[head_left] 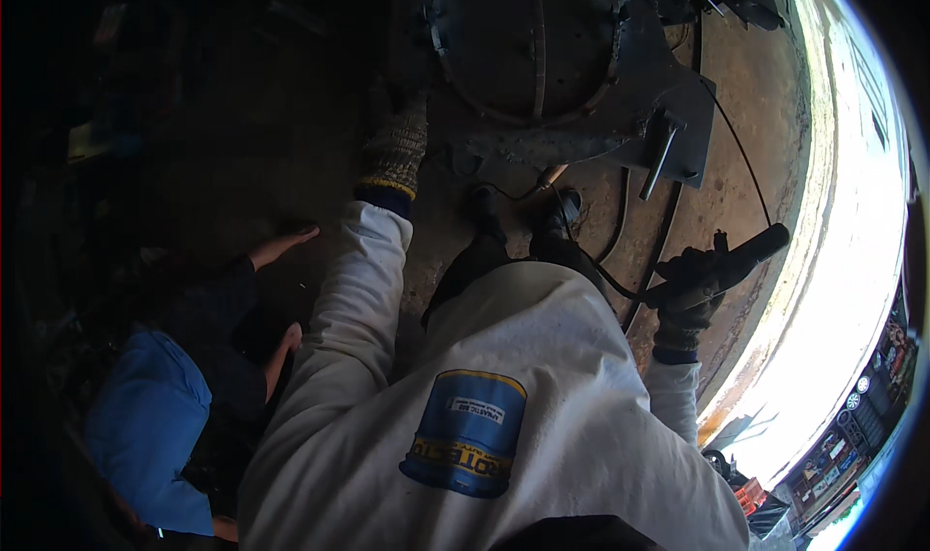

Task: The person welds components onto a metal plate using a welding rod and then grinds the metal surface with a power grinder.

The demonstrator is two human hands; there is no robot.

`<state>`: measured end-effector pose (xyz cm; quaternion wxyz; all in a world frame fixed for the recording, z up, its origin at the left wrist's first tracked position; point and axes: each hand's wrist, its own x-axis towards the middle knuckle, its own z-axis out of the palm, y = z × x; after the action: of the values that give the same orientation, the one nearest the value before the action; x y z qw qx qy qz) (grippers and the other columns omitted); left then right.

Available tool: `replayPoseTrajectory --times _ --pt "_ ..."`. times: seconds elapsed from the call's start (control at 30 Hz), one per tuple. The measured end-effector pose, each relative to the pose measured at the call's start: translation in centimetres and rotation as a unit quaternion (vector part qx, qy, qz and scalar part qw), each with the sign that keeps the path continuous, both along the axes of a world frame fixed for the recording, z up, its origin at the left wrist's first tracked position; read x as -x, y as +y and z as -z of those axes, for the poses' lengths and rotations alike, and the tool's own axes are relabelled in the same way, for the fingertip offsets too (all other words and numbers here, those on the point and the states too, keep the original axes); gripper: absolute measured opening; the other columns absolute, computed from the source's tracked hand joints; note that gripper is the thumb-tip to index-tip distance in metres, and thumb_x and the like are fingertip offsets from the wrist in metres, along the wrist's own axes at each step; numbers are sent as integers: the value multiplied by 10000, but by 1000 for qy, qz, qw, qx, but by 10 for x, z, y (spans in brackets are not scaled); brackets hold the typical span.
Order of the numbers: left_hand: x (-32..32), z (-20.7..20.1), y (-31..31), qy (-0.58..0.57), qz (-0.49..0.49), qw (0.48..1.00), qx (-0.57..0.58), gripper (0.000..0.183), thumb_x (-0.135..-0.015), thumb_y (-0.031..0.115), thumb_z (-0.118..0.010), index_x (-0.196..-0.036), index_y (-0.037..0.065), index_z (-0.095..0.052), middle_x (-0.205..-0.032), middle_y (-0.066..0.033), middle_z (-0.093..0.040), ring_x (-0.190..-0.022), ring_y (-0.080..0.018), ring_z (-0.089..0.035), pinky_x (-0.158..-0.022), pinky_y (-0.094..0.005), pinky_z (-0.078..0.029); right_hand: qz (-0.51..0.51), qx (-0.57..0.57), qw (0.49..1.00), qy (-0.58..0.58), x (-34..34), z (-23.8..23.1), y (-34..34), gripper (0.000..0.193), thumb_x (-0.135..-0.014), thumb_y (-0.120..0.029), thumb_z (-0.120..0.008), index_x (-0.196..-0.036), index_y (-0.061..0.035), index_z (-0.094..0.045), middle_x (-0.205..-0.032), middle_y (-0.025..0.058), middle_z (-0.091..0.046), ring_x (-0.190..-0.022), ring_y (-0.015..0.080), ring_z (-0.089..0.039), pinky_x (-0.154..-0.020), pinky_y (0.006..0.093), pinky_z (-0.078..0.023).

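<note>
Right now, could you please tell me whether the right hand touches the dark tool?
Touching: the head view shows the gloved right hand gripping the dark tool.

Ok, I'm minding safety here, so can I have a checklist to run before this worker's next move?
1. Left hand gloved: ok, knitted glove.
2. Right hand gloved, with a grip on the black tool: ok.
3. Cable clear of the feet: not ok, it crosses the right shoe in this view.
4. Co-worker out of the area: not ok, low down on the left.
5. Ring frame fixed to the plate: cannot tell, too dark.
</note>
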<state>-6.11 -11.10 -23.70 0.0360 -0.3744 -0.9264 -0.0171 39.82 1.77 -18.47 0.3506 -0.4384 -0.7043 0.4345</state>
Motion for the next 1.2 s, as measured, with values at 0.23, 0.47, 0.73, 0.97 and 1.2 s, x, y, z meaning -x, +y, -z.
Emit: replayPoseTrajectory --times 0.23,0.47,0.73,0.97,1.2 --pt "-20 -42 25 -185 -140 968 -92 538 -990 487 -414 -1404 145 -439 -1430 -144 -452 -1314 -339 -449 -1036 -415 -420 85 -101 987 -87 45 -46 8 987 -883 -664 -473 -1541 -64 -47 -928 72 -656 -749 113 -655 -1067 568 -391" --pt "0 -4 8 -140 -177 963 -149 626 -926 525 -522 -1373 91 -471 -1409 -165 -480 -1288 -329 -473 -1065 -398 -385 -20 215 957 195 72 -46 35 661 -928 -444 -559 -1370 -19 -311 -989 128 -631 -684 186 -647 -730 414 -533" --pt "-2 -18 12 -206 -161 925 -277 551 -917 437 -582 -1309 55 -523 -1321 -190 -551 -1261 -338 -500 -1034 -377 -411 -107 482 819 292 89 -3 60 519 -916 -236 -625 -1343 -21 -421 -919 121 -615 -721 233 -656 -582 391 -592" --pt "1 16 -10 -155 -70 944 -282 587 -925 420 -597 -1343 20 -500 -1347 -208 -535 -1246 -353 -514 -1037 -406 -413 2 293 951 97 104 -25 51 552 -940 -320 -590 -1369 -19 -416 -1071 121 -611 -773 132 -632 -701 382 -588" --pt "-8 -7 0 -253 -151 895 -336 608 -926 384 -611 -1376 6 -453 -1340 -212 -537 -1280 -328 -486 -1047 -403 -408 49 -120 991 11 112 -50 33 813 -938 -548 -511 -1502 -34 -233 -1008 83 -624 -805 86 -638 -949 498 -518"
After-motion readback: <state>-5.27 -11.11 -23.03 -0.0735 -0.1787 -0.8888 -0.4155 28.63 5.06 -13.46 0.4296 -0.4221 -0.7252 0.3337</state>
